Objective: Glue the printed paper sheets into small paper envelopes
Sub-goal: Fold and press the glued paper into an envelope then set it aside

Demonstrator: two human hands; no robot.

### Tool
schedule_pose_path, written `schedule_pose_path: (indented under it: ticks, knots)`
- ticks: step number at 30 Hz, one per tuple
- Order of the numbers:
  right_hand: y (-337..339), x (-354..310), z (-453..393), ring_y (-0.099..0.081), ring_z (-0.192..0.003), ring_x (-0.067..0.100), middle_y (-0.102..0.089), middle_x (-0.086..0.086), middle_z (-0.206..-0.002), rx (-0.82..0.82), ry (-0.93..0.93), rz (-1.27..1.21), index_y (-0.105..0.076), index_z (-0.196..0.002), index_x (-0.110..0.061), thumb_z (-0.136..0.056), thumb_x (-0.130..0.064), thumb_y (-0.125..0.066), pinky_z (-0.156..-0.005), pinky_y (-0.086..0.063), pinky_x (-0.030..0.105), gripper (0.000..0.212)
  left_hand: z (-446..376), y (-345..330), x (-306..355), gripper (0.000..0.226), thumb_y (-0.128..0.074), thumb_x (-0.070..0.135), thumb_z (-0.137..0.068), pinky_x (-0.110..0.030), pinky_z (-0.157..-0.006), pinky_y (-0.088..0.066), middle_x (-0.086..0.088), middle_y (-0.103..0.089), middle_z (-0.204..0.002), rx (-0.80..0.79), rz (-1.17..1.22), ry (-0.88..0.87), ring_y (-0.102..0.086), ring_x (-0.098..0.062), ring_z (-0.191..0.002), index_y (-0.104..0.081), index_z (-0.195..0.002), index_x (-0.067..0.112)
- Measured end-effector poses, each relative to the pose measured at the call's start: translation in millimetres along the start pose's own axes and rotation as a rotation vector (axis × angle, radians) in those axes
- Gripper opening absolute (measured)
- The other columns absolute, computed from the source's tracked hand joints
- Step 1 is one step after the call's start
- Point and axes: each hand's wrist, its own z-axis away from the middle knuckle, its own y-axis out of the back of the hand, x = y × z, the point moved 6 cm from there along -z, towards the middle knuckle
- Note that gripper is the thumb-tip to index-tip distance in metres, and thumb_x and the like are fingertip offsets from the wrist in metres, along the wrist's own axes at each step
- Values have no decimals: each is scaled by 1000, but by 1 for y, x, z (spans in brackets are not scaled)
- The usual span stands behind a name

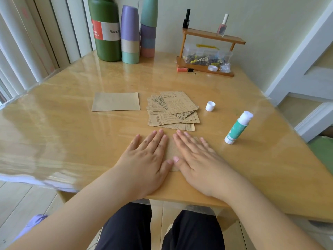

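Our left hand (150, 156) and right hand (195, 159) flat, palms down, fingers (158, 139) straight and slightly spread, pressing a brown paper sheet (172, 150) against the bench (72, 123), thumbs nearly touching

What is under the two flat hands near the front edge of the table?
A brown kraft paper piece lies flat on the glossy wooden table, pressed by the left hand and right hand. Only the strip between them shows; any print or glue is covered.
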Motion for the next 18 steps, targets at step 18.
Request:
schedule_pose_path:
  ticks: [18]
  knots:
    - [18, 7, 4, 13, -142, -1, 8, -15, -158, 123, -57, -174, -2, -152, -25, -99, -37, -24, -118, 8, 31, 58, 5, 21, -1, 90, 20, 53, -68, -45, -116, 8, 4, 12, -157, 73, 65, 68, 20, -10, -141, 3, -150, 19]
